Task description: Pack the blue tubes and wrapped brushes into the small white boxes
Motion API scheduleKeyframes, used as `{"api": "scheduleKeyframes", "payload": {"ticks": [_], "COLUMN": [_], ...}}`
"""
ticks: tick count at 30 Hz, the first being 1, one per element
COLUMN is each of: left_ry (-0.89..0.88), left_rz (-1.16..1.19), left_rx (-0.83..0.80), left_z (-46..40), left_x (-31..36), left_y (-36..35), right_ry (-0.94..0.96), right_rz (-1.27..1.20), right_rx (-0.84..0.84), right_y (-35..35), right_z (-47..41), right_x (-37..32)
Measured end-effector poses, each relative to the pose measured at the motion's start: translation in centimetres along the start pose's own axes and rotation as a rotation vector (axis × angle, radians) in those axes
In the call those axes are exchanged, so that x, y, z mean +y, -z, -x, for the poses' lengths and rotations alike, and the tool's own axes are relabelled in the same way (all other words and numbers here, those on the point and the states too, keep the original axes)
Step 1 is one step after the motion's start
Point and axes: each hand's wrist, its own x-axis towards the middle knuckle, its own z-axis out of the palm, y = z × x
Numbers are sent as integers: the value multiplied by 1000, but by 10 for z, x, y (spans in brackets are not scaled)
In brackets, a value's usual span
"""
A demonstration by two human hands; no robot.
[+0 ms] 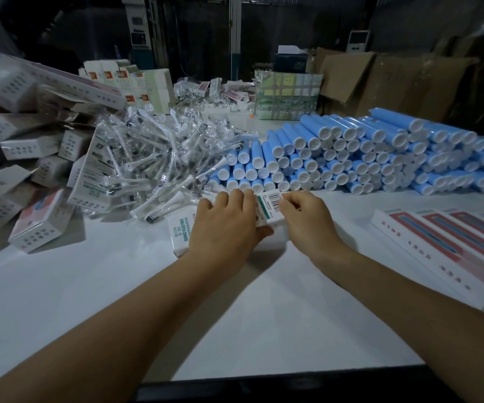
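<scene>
A small white box [180, 231] with green lettering lies on the white table [118, 301] in front of me. My left hand [224, 228] grips it from above, fingers curled over its far side. My right hand [307, 219] pinches the box's end flap, which carries a barcode label [272, 203]. Just beyond the hands rises a big stack of blue tubes [351, 158] with white caps facing me. To their left sprawls a heap of clear-wrapped brushes [153, 158]. What is inside the box is hidden.
Finished small white boxes [37, 175] are piled at the left. Flat folded boxes with pink and red print [450, 248] lie in a row at the right. Cartons [380, 77], more packets and a green taped bundle [288, 94] stand at the back.
</scene>
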Motion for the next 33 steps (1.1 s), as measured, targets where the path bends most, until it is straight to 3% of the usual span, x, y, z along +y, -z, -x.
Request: {"api": "scheduleKeyframes", "payload": {"ticks": [2, 4, 6, 7, 9, 10, 12, 16, 20, 24, 27, 29, 33], "left_ry": [41, 91, 125, 130, 119, 107, 88, 53, 42, 38, 19, 15, 48], "left_rz": [61, 122, 153, 160, 159, 153, 138, 96, 92, 49, 34, 38, 58], "left_rx": [-11, 3, 20, 23, 20, 15, 2, -7, 5, 0, -10, -2, 13], "left_z": [-2, -5, -7, -7, -6, -6, -7, -7, -4, 1, 2, 2, 3], "left_x": [-3, -7, -9, -9, -6, -4, -1, 3, 6, 8, 8, 6, 1], "left_y": [2, 4, 6, 6, 6, 6, 5, 5, 9, 10, 10, 9, 10], "right_ry": [70, 77, -106, -251, -502, -544, -502, -301, 94, 316, 333, 253, -151], "right_rz": [35, -6, -262, -475, -926, -1080, -1212, -1055, -226, 130, 166, 50, -721], "right_rx": [41, 205, 309, 249, -33, -150, -227, -81, 95, 135, 109, 44, -97], "right_y": [6, 12, 16, 15, 9, 7, 4, -1, -1, -5, -3, -2, 3], "right_z": [-2, -8, -13, -13, -10, -8, -5, -3, 6, 11, 14, 14, 5], "right_x": [-2, -2, -3, -6, -8, -8, -9, -6, -3, -2, -4, -3, -10]}}
